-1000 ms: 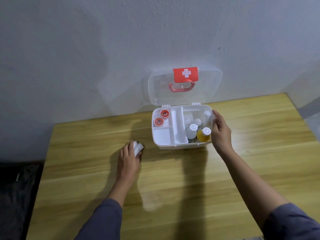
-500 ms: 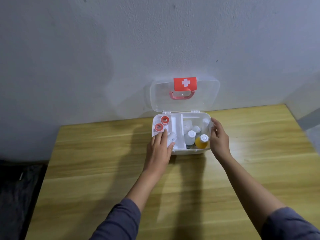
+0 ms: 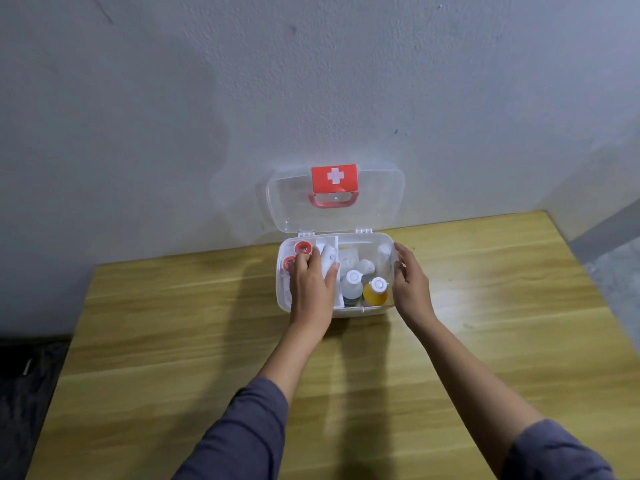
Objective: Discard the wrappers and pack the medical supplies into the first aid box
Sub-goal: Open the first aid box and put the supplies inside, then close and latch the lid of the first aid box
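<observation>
The white first aid box (image 3: 360, 309) stands open on the wooden table, its clear lid (image 3: 377, 202) with a red cross label leaning against the wall. My left hand (image 3: 311, 289) reaches over the box's left tray, fingers closed around a white bandage roll (image 3: 328, 258) lying in the narrow middle slot. Two red-cored tape rolls (image 3: 302, 247) sit in the left compartment, one partly hidden by my fingers. A white-capped bottle (image 3: 352, 289) and a yellow bottle (image 3: 376, 292) stand in the right compartment. My right hand (image 3: 410, 282) rests against the box's right wall, fingers apart.
The wooden table (image 3: 173, 341) stands against a grey plaster wall. Its left edge drops to a dark floor (image 3: 27, 375). Its right edge lies beyond my right arm.
My left hand picked the white roll off the table, carried it right into the box, and now sets it deeper in the middle slot. My right hand stayed on the box's right side.
</observation>
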`<action>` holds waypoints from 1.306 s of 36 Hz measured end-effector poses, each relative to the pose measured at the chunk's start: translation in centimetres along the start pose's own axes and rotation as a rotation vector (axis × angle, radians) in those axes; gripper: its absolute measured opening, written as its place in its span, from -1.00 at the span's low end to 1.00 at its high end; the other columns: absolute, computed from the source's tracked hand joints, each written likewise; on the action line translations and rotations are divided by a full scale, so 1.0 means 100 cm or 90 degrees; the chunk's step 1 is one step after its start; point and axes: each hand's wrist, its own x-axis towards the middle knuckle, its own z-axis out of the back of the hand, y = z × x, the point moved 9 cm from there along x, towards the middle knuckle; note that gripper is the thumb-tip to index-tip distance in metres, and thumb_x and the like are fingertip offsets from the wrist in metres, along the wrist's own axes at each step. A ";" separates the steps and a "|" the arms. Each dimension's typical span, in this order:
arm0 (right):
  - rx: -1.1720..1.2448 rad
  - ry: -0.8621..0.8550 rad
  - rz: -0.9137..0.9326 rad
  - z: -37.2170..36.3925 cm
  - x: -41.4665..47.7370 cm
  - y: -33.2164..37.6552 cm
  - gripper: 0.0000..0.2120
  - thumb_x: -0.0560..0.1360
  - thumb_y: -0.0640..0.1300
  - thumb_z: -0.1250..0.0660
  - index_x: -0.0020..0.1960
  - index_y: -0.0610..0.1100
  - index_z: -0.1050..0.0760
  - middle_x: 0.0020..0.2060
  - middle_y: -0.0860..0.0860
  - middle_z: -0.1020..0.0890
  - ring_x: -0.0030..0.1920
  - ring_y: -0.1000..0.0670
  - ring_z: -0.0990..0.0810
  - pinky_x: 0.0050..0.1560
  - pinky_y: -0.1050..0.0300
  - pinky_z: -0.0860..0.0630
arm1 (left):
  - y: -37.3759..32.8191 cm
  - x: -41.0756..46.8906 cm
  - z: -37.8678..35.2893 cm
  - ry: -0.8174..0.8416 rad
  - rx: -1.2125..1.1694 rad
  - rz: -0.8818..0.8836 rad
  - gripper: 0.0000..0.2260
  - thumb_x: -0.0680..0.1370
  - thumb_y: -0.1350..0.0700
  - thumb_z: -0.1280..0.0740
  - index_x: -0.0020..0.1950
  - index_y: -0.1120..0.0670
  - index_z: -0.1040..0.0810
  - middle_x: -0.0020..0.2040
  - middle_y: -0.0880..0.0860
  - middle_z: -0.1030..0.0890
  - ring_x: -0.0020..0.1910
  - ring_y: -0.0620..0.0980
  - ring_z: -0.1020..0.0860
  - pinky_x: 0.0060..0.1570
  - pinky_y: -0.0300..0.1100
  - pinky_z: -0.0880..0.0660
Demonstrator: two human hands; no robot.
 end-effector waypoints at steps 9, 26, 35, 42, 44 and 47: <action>-0.008 0.033 0.009 0.001 0.006 -0.004 -0.61 0.57 -0.25 -0.05 0.37 -0.09 -0.31 0.32 -0.06 -0.46 0.24 0.01 -0.44 0.28 0.10 -0.37 | 0.007 0.015 -0.015 -0.019 -0.037 0.067 -0.59 0.55 0.13 -0.26 0.36 0.22 -0.32 0.36 0.22 -0.30 0.29 0.21 -0.26 0.27 0.01 -0.30; -0.103 -0.059 0.466 0.015 0.004 0.135 -0.71 0.52 -0.26 -0.26 0.24 -0.23 -0.46 0.11 -0.10 -0.59 0.12 0.02 -0.52 0.20 0.31 -0.41 | 0.064 -0.036 0.038 -0.066 -0.172 0.100 -0.44 0.53 0.03 -0.28 0.47 0.14 -0.17 0.48 0.13 -0.20 0.47 0.03 -0.17 0.35 -0.25 -0.10; -0.372 -0.027 0.648 -0.038 0.024 0.181 -0.66 0.43 -0.13 -0.38 0.18 -0.19 -0.54 0.10 -0.13 -0.65 0.12 -0.16 -0.59 0.10 -0.08 -0.53 | 0.075 -0.045 0.011 0.119 -0.308 0.059 -0.13 0.30 -0.19 -0.49 0.47 -0.17 -0.06 0.45 -0.09 -0.26 0.42 -0.14 -0.25 0.37 0.03 -0.32; -0.279 -0.071 0.625 -0.025 0.020 0.198 -0.78 0.44 -0.08 -0.36 0.03 -0.15 -0.64 -0.03 -0.07 -0.71 -0.04 -0.11 -0.65 -0.05 0.06 -0.44 | 0.084 -0.043 0.006 0.068 -0.354 0.075 -0.18 0.32 -0.05 -0.52 0.46 -0.10 -0.16 0.40 -0.04 -0.36 0.37 -0.12 -0.33 0.34 0.05 -0.36; -0.236 -0.066 0.612 -0.019 0.013 0.196 -0.78 0.43 -0.08 -0.38 0.02 -0.15 -0.64 -0.05 -0.07 -0.71 -0.05 -0.09 -0.65 -0.03 0.01 -0.48 | 0.085 -0.044 0.005 0.062 -0.376 0.086 -0.19 0.30 -0.09 -0.52 0.45 -0.12 -0.18 0.39 -0.05 -0.38 0.37 -0.11 -0.35 0.33 0.07 -0.37; -0.212 -0.053 0.640 -0.015 -0.010 0.188 -0.80 0.44 -0.10 -0.39 0.00 -0.18 -0.63 -0.11 -0.08 -0.71 -0.12 -0.07 -0.63 -0.08 -0.02 -0.53 | 0.088 -0.045 0.003 0.048 -0.388 0.100 -0.17 0.27 -0.15 -0.52 0.44 -0.14 -0.19 0.40 -0.06 -0.37 0.38 -0.10 -0.34 0.33 0.09 -0.37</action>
